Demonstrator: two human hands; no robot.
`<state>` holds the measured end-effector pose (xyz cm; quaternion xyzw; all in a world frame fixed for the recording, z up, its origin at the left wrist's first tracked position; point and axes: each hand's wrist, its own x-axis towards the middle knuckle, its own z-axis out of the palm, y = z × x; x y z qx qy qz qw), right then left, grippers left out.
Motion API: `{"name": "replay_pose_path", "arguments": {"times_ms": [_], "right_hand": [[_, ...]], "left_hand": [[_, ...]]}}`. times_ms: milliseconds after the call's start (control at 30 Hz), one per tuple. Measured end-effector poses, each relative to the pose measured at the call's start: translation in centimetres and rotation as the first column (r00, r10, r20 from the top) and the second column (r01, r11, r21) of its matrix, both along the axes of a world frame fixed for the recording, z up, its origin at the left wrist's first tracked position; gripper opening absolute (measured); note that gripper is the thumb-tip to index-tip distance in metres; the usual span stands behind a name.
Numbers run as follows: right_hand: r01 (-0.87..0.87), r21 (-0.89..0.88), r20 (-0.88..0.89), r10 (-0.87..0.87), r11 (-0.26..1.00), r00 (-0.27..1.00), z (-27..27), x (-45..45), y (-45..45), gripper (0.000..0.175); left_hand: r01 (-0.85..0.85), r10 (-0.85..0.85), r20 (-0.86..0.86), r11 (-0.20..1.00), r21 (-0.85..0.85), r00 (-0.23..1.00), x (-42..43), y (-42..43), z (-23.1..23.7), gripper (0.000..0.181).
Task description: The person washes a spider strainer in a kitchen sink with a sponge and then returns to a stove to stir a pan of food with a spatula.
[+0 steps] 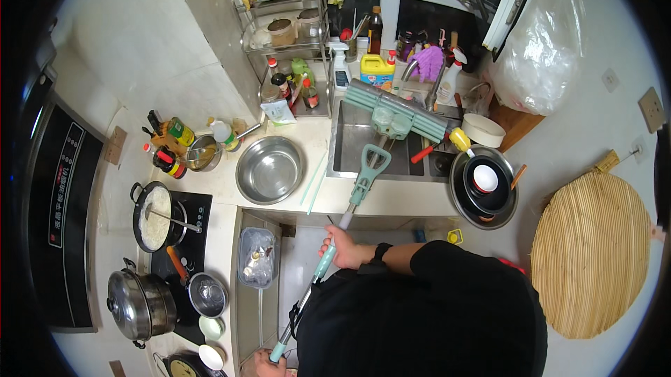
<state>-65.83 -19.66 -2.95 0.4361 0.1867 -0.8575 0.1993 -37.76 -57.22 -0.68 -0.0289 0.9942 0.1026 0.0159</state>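
Note:
My right hand (343, 248) grips the pole of a squeeze sponge mop (327, 261), just below its pale green lever. My left hand (270, 365) is closed around the mop's lower end, at the bottom edge of the picture. The mop slants up and to the right, away from me. Its wide green mop head (396, 109), with rollers and a grey strip along the top, lies over the stainless-steel sink (356, 162), below the faucet (432, 91). Part of the basin is hidden beneath the head.
A steel basin (270, 170) stands on the counter left of the sink. Stacked pans and bowls (485, 183) sit at its right. A wok (152, 217) and a lidded steamer pot (139, 303) occupy the stove side. A round wooden lid (592, 256) hangs on the right wall.

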Motion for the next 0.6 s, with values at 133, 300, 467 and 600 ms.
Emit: {"name": "replay_pose_path", "arguments": {"times_ms": [133,300,467,600], "right_hand": [[0.001,-0.073,-0.089,-0.007,0.997,0.996,1.5,0.1,0.1,0.027],[-0.064,-0.197,-0.199,0.024,0.978,0.980,1.4,-0.1,0.0,0.030],[-0.100,-0.260,-0.264,0.029,0.960,0.964,0.8,-0.2,-0.3,0.028],[-0.013,-0.147,-0.087,0.001,0.989,0.996,-1.5,-0.1,-0.9,0.024]], "left_hand": [[0.030,-0.059,0.281,0.994,0.105,0.958,-1.5,-1.8,0.3,0.049],[-0.177,0.011,0.477,0.936,0.304,0.879,-1.2,-2.0,1.9,0.044],[-0.134,0.011,0.318,0.921,0.367,0.948,0.7,-1.7,1.7,0.039],[-0.291,0.220,0.448,0.952,0.095,0.867,0.4,1.5,3.3,0.037]]}}
